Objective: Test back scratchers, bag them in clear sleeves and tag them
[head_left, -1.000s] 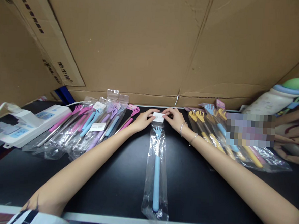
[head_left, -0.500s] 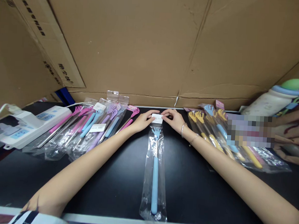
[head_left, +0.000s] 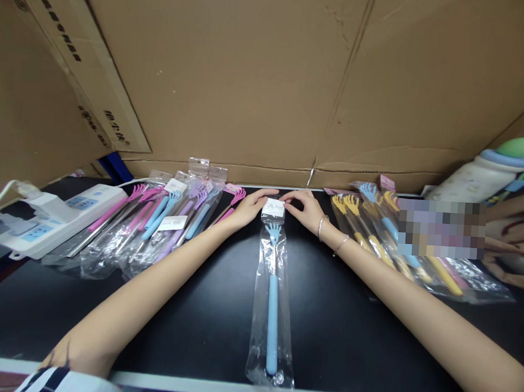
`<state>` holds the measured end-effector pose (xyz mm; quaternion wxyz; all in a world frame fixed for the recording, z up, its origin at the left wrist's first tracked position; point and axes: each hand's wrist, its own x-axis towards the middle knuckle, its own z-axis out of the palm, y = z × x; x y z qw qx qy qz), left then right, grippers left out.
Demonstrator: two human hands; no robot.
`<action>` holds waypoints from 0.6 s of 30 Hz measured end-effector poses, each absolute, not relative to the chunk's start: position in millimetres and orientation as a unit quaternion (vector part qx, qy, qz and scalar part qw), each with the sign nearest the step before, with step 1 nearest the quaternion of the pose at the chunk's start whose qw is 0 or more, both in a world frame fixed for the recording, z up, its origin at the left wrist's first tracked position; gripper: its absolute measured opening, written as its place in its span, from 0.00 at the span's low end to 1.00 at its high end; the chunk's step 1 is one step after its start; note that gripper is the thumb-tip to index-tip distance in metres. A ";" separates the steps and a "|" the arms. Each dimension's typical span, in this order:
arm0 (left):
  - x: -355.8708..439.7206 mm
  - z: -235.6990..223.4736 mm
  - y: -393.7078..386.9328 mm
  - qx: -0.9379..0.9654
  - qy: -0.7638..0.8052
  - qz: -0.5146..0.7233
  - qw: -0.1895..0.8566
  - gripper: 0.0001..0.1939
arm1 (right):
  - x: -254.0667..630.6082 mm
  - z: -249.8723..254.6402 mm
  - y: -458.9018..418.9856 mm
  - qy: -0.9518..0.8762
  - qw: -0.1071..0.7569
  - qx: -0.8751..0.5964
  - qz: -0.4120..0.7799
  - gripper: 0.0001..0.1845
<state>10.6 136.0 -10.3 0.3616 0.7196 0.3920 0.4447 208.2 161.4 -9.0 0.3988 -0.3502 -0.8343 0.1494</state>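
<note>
Holds the white label (head_left: 274,207) at its left edge with the left hand (head_left: 247,210), fingers half-curled, and at its right edge with the right hand (head_left: 305,213), thumb and forefinger nearly closed. Has the blue scratcher (head_left: 273,315) below it in a clear bag (head_left: 257,337), lengthwise on the black table (head_left: 200,334), between bagged scratchers (head_left: 157,213) by a power strip (head_left: 65,216) and mostly yellow ones (head_left: 380,250).

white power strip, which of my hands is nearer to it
Left. The left hand is right of the power strip, beyond the bagged scratchers; the right hand is farther right.
</note>
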 end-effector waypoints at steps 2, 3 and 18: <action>10.8 -10.8 136.2 0.715 0.395 0.446 0.366 0.18 | 208.1 -9.9 162.4 -0.839 0.395 -0.342 0.155 0.06; 10.9 -11.4 136.3 0.713 0.396 0.446 0.369 0.18 | 208.1 -10.7 163.0 -0.840 0.393 -0.339 0.159 0.06; 10.5 -12.7 138.7 0.697 0.392 0.453 0.394 0.17 | 209.7 -15.2 166.0 -0.841 0.385 -0.330 0.189 0.07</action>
